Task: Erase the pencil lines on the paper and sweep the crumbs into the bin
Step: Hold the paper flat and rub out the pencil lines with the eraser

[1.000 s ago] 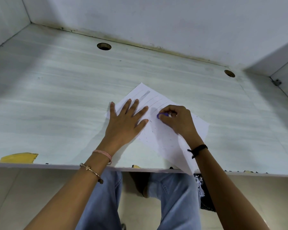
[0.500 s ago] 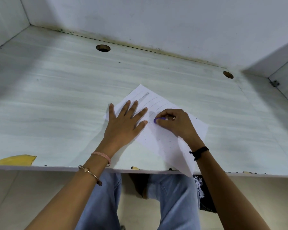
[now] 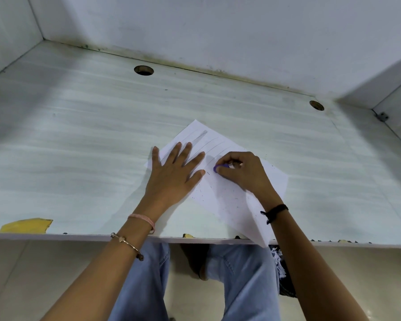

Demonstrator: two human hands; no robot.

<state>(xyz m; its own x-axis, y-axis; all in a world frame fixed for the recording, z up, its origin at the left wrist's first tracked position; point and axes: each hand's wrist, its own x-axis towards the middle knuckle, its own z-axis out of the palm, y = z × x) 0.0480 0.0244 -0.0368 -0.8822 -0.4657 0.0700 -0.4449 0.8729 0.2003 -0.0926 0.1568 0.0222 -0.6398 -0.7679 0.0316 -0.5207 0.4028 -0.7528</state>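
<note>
A white sheet of paper (image 3: 227, 200) lies at an angle on the pale desk (image 3: 79, 140), one corner hanging over the front edge. Faint pencil lines (image 3: 212, 143) run across its far part. Small dark eraser crumbs (image 3: 220, 198) dot its middle. My left hand (image 3: 174, 174) lies flat on the paper's left side with fingers spread. My right hand (image 3: 243, 173) pinches a purple eraser (image 3: 219, 168) with its tip on the paper, just right of my left fingertips. No bin is in view.
Two round cable holes (image 3: 143, 70) (image 3: 316, 105) sit near the desk's back wall. A torn yellow scrap (image 3: 26, 225) lies at the front left edge. White side panels close in the desk left and right. My knees in jeans (image 3: 239, 279) are under the front edge.
The eraser in my right hand has slid a little back and forth along the pencil lines. My left hand has stayed flat on the sheet.
</note>
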